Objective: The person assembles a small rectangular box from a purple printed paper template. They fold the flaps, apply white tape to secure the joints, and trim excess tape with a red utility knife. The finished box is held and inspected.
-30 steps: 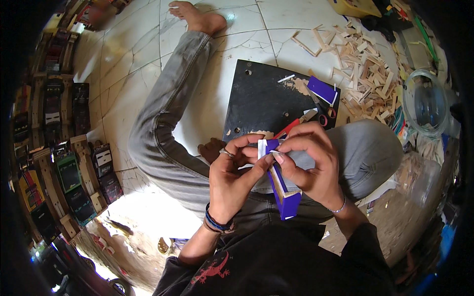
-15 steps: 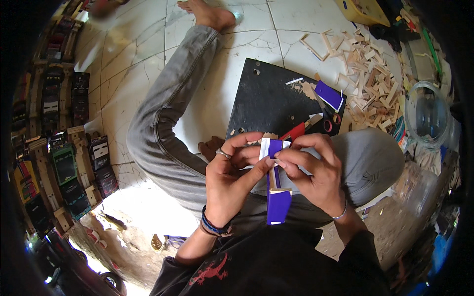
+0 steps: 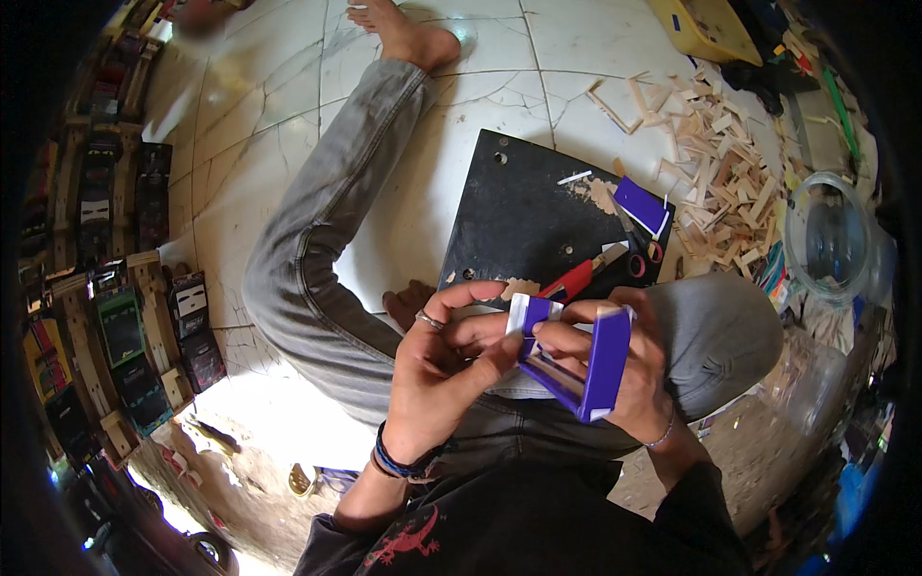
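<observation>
Above my lap, both hands hold a small wooden frame partly covered in purple paper [image 3: 605, 370] with white edges. My left hand [image 3: 432, 379] pinches its white-edged corner between thumb and fingers. My right hand [image 3: 645, 384] grips the same corner from the other side, its fingers partly hidden behind the frame's upright purple side. Just beyond, a black board [image 3: 519, 216] carries a red-handled cutter [image 3: 573, 279], scissors [image 3: 636, 254] with dark reddish handles, a flat purple piece [image 3: 641, 205] with a white edge, and a thin white strip [image 3: 574, 178].
A heap of small wooden strips [image 3: 735, 197] lies on the tiled floor right of the board. Behind it are a yellow container [image 3: 706, 31] and a clear round tub [image 3: 828, 230]. Wooden racks with dark items [image 3: 123, 331] line the left. My bent legs [image 3: 322, 202] flank the board.
The frame has turned in my hands: its purple end, which pointed down toward me, has swung to the right and up in front of my right hand. Both hands still hold it.
</observation>
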Action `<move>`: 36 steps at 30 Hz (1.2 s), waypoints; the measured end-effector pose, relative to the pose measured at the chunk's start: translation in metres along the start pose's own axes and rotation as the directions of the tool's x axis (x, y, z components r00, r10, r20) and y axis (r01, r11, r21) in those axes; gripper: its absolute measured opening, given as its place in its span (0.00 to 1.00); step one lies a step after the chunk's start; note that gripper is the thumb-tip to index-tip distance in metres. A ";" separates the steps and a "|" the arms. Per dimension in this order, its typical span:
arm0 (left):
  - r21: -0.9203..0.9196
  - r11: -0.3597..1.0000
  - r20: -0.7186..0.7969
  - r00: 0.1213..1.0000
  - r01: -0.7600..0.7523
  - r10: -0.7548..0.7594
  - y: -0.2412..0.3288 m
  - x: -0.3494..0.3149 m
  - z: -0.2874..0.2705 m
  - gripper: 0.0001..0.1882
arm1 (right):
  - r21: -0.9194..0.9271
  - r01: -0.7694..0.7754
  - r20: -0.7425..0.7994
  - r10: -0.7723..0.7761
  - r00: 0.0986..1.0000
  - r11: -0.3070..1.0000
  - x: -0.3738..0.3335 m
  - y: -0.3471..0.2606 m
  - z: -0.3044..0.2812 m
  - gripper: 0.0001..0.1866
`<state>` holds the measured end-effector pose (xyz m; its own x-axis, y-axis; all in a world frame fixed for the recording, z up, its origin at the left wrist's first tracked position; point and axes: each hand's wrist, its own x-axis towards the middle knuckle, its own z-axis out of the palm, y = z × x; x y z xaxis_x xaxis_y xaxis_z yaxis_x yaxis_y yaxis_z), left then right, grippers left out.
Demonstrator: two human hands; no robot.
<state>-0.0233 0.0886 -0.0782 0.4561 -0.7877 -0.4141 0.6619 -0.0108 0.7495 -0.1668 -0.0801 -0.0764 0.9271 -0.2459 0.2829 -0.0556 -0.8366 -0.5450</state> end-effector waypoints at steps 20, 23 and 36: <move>-0.084 0.996 -0.021 0.999 0.023 -0.025 0.005 0.009 -0.003 0.29 | -0.044 0.024 0.015 -0.024 1.000 0.999 0.000 -0.004 0.000 0.21; -0.011 1.000 0.001 1.000 0.005 -0.005 0.006 0.009 -0.006 0.30 | 0.036 -0.008 0.030 0.007 1.000 0.999 -0.002 -0.004 0.003 0.20; 0.010 0.997 -0.124 0.989 -0.078 0.079 0.000 0.007 -0.002 0.27 | 0.324 -0.099 -0.029 0.115 0.993 0.941 0.001 -0.015 0.014 0.27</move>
<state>-0.0193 0.0843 -0.0824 0.5772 -0.7034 -0.4147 0.6184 0.0449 0.7846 -0.1597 -0.0608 -0.0784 0.9036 -0.3542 0.2409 -0.0244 -0.6040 -0.7966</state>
